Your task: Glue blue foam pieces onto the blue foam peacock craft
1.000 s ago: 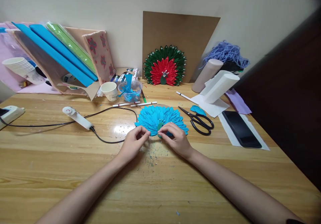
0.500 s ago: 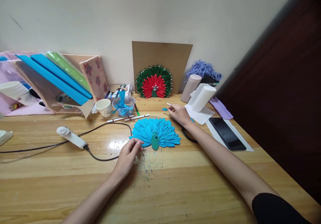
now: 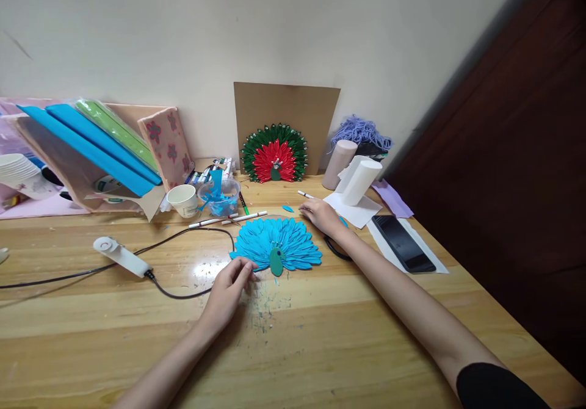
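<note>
A single head-worn camera looks forward and down across the wooden table (image 3: 320, 348) toward the wall. It sits fairly near; both forearms enter from below.

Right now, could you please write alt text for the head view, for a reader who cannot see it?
A person's left hand touches the lower left edge of a blue paper peacock fan lying flat on a wooden table. The right hand rests palm down beyond the fan, near black scissors and a small blue petal.

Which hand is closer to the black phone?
Right. The right hand lies on the table just left of the phone; the left hand is farther off, beside the blue paper peacock.
</note>
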Motion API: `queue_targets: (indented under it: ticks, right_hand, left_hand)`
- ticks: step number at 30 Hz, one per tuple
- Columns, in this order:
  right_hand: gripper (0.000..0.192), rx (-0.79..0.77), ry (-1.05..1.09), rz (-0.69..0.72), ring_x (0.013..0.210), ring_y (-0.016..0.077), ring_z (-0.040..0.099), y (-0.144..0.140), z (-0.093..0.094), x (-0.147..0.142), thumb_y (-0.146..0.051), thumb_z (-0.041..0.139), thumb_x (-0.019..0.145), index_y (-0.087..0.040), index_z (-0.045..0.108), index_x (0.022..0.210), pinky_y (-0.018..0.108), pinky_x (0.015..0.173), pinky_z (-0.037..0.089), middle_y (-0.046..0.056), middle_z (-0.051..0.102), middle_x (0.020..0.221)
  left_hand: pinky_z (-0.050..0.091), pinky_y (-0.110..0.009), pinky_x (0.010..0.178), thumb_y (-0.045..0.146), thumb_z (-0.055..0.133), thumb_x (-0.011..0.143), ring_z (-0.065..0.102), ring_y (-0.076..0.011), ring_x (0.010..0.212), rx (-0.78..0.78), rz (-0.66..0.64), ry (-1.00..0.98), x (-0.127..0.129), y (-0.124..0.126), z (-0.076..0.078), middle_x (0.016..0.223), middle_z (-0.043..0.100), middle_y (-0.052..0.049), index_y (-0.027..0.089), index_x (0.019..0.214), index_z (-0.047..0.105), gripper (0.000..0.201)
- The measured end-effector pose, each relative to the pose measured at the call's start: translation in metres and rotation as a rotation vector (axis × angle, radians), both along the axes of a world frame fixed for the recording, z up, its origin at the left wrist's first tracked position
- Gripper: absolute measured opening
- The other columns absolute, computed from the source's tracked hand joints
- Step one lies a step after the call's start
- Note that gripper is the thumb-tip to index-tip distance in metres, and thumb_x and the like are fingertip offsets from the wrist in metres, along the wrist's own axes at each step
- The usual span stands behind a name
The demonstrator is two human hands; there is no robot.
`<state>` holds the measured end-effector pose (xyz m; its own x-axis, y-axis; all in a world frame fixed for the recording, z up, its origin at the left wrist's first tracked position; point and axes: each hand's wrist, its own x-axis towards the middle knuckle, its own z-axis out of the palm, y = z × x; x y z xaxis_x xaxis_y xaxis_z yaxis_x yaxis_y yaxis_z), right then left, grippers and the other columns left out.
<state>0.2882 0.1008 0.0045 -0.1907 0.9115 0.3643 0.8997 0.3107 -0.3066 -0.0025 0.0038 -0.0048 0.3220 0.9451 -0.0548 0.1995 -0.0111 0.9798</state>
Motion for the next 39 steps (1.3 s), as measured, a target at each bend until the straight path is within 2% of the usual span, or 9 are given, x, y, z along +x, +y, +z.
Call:
queue_targets:
  ticks: [4,7,10,13,18,22,26,34,39]
  right_hand:
    - [0.022,0.029,0.034,-0.221,0.090,0.0200,0.062,-0.013,0.006,0.029,-0.012,0.048,0.084,-0.016,0.067,0.093,0.031,0.080,0.046,0.009,0.069,0.095]
    - [0.013,-0.027,0.026,-0.338,0.081,0.0217,0.063,-0.020,0.004,0.053,-0.016,0.061,0.076,-0.015,0.070,0.085,0.032,0.075,0.047,0.010,0.069,0.085]
    - [0.015,-0.098,0.019,-0.363,0.075,0.0220,0.064,-0.023,-0.002,0.064,-0.022,0.073,0.065,-0.015,0.072,0.078,0.030,0.070,0.047,0.009,0.070,0.080]
    - [0.012,-0.134,0.030,-0.357,0.076,0.0208,0.064,-0.023,-0.005,0.063,-0.020,0.073,0.064,-0.017,0.072,0.075,0.028,0.068,0.046,0.007,0.070,0.079]
    - [0.007,-0.147,0.086,-0.380,0.070,0.0181,0.065,-0.022,-0.001,0.057,-0.017,0.066,0.071,-0.019,0.071,0.075,0.025,0.064,0.045,0.004,0.071,0.074]
    - [0.013,-0.105,0.145,-0.413,0.077,0.0195,0.065,-0.023,0.003,0.053,-0.023,0.059,0.078,-0.021,0.072,0.080,0.027,0.068,0.046,0.004,0.073,0.081]
    - [0.015,-0.060,0.197,-0.443,0.080,0.0193,0.066,-0.025,0.006,0.047,-0.020,0.058,0.076,-0.022,0.071,0.083,0.027,0.070,0.046,0.002,0.073,0.084]
    - [0.009,0.014,0.268,-0.485,0.077,0.0205,0.065,-0.025,0.004,0.040,-0.026,0.062,0.072,-0.021,0.069,0.073,0.029,0.070,0.046,0.002,0.072,0.077]
    - [0.017,0.061,0.305,-0.464,0.085,0.0209,0.065,-0.025,0.002,0.040,-0.023,0.056,0.078,-0.023,0.071,0.085,0.030,0.077,0.046,0.003,0.072,0.087]
  left_hand:
    - [0.039,-0.024,0.059,0.046,0.045,0.085,0.051,-0.0146,0.063,0.018,-0.016,0.031,0.002,-0.005,0.004,0.070,0.054,0.000,0.017,0.083,0.057,0.032]
    - [0.038,-0.024,0.059,0.044,0.044,0.087,0.050,-0.0148,0.063,0.054,-0.047,0.085,0.005,-0.009,0.007,0.070,0.054,0.000,0.018,0.084,0.058,0.030]
    - [0.037,-0.024,0.060,0.043,0.043,0.088,0.050,-0.0152,0.063,0.078,-0.079,0.129,0.007,-0.011,0.009,0.068,0.053,0.000,0.018,0.083,0.059,0.029]
    - [0.037,-0.024,0.060,0.042,0.042,0.088,0.050,-0.0157,0.064,0.090,-0.095,0.149,0.006,-0.012,0.010,0.069,0.054,-0.001,0.018,0.082,0.059,0.030]
    - [0.037,-0.024,0.061,0.042,0.041,0.088,0.050,-0.0158,0.065,0.081,-0.106,0.164,0.006,-0.010,0.012,0.070,0.055,-0.001,0.018,0.083,0.059,0.030]
    - [0.038,-0.024,0.061,0.040,0.043,0.088,0.050,-0.0160,0.068,0.089,-0.126,0.155,0.006,-0.011,0.011,0.073,0.057,-0.002,0.018,0.079,0.058,0.028]
    - [0.039,-0.025,0.062,0.041,0.044,0.087,0.052,-0.0167,0.069,0.064,-0.135,0.145,0.005,-0.012,0.009,0.075,0.058,-0.003,0.018,0.085,0.058,0.027]
    - [0.040,-0.025,0.063,0.041,0.046,0.086,0.054,-0.0162,0.069,0.047,-0.108,0.132,0.006,-0.013,0.009,0.080,0.061,-0.004,0.019,0.094,0.057,0.027]
    - [0.041,-0.025,0.063,0.041,0.046,0.086,0.054,-0.0163,0.070,0.047,-0.116,0.133,0.006,-0.014,0.009,0.081,0.061,-0.004,0.018,0.094,0.058,0.026]
